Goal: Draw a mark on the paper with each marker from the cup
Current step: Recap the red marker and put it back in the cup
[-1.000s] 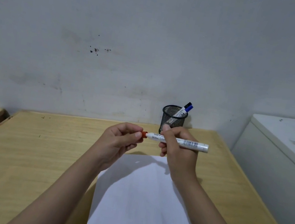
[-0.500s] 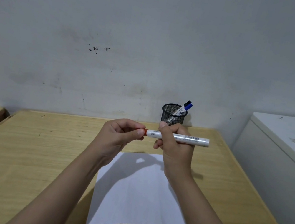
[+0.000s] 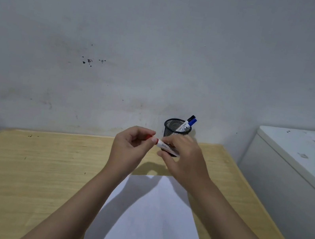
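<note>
Red marker [image 3: 163, 145] held level above the counter [image 3: 41, 162], far of the paper [image 3: 147, 222]. Left hand [image 3: 129, 148] grip pinches its red cap [image 3: 149, 137]; right hand [image 3: 185, 157] grip closed around the barrel. Cup [image 3: 172, 129] behind, two markers [image 3: 188, 123] inside.

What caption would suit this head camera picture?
Both hands grip a red marker above blank paper; two more markers wait in the mesh cup.

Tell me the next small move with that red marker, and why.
Probably pull the red cap clear with the left hand, since the right hand holds the white-barrelled red marker and the white sheet of paper looks unmarked.
</note>
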`<state>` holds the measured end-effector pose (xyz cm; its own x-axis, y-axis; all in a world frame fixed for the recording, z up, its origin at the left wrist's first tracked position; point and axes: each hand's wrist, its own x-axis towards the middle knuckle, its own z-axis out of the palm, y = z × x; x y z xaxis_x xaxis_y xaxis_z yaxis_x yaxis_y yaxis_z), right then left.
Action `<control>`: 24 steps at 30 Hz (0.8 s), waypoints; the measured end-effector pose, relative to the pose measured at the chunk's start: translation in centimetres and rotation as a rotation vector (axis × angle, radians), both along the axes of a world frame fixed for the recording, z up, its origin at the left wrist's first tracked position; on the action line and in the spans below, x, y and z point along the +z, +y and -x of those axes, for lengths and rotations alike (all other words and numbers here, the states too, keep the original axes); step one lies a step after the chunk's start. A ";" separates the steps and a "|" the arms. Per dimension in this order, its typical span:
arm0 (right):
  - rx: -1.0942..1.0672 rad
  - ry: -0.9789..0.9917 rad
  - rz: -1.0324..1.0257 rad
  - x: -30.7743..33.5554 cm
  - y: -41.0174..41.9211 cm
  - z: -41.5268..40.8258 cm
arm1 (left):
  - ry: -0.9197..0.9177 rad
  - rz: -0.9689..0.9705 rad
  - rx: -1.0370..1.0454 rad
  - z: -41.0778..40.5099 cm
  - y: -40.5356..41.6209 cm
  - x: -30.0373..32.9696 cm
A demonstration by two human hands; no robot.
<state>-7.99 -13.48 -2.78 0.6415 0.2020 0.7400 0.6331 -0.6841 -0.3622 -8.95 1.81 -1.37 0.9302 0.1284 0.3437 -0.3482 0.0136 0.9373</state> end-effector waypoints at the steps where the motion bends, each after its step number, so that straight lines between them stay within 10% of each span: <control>1: 0.013 -0.026 0.012 0.1 -0.4 -0.4 | -0.020 -0.015 -0.008 -0.4 -0.4 0.3; 15: -0.151 0.024 -0.732 5.5 -5.7 -8.5 | -0.099 -0.794 0.128 -10.3 -4.3 -2.4; 24: -0.274 0.128 -0.676 2.2 -4.4 -12.0 | -0.148 -0.615 0.228 -11.7 -5.5 -3.8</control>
<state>4.01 -17.89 -0.54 0.6930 -0.4511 0.5624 0.3968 -0.4126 -0.8199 2.70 -3.67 -5.12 0.8406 0.0561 0.5387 -0.4042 -0.5971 0.6929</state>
